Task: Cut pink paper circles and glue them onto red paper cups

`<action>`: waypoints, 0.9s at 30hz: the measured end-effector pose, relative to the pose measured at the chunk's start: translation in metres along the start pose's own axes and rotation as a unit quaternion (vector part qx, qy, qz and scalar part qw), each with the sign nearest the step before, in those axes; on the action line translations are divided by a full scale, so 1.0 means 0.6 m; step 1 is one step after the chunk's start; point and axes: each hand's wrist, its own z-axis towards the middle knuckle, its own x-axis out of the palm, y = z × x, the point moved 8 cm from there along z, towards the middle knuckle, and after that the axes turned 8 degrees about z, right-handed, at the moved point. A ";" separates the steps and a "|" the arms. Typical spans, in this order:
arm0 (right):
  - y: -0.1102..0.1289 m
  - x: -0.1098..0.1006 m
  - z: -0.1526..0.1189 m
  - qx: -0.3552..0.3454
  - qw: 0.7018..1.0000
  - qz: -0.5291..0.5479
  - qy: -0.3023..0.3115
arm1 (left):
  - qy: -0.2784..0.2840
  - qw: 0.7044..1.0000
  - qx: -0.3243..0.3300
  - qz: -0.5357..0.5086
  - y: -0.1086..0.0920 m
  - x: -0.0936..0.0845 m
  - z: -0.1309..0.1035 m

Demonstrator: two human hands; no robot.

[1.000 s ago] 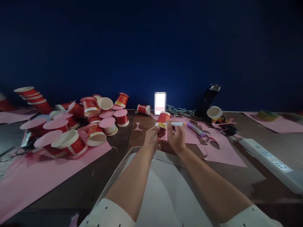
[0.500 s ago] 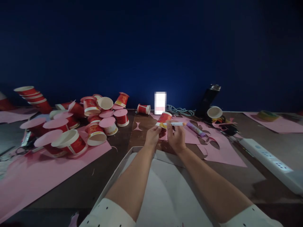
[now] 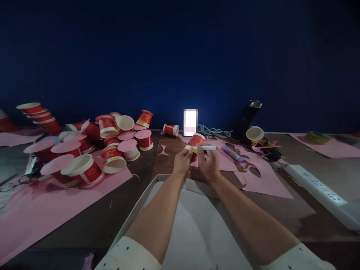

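Head view: left hand (image 3: pixel 182 163) grips a red cup (image 3: pixel 196 139), right hand (image 3: pixel 209 164) pinches a white stick (image 3: pixel 210 147), maybe a pen; soft, steady holding should stop squashing.

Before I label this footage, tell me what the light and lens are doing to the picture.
Head view: dim overall; the bright rectangle beyond the red cup is washed white and pixelated; a dark shadow falls on the tabletop at right; the power strip looks stretched near the edge; print on the white pen is too soft to read.
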 end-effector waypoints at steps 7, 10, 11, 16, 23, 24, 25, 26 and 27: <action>0.000 -0.004 0.002 0.003 1.000 -0.001 -0.008 | -0.022 0.986 0.044 0.160 -0.024 0.000 -0.011; 0.000 -0.002 0.002 0.005 1.000 -0.006 -0.003 | -0.033 0.979 0.057 0.194 -0.031 -0.001 -0.014; -0.001 -0.002 0.001 0.006 1.000 -0.008 -0.005 | -0.038 0.977 0.062 0.200 -0.033 -0.002 -0.014; 0.000 0.000 0.000 0.012 1.000 -0.014 0.000 | -0.053 0.984 0.059 0.161 -0.033 -0.008 -0.015; -0.002 -0.020 0.005 0.011 0.998 0.028 -0.048 | -0.037 0.999 -0.013 -0.010 0.000 -0.009 0.000; -0.004 -0.022 0.005 0.012 0.998 0.030 -0.054 | -0.037 0.998 -0.021 -0.035 0.006 -0.009 0.003; -0.004 -0.021 0.005 0.011 0.998 0.031 -0.052 | -0.034 0.998 -0.026 -0.053 0.011 -0.009 0.005; -0.004 -0.018 0.005 0.009 0.999 0.033 -0.042 | -0.029 0.997 -0.025 -0.064 0.014 -0.009 0.007; -0.004 -0.014 0.004 0.007 0.999 0.034 -0.031 | -0.023 0.997 -0.020 -0.069 0.016 -0.008 0.009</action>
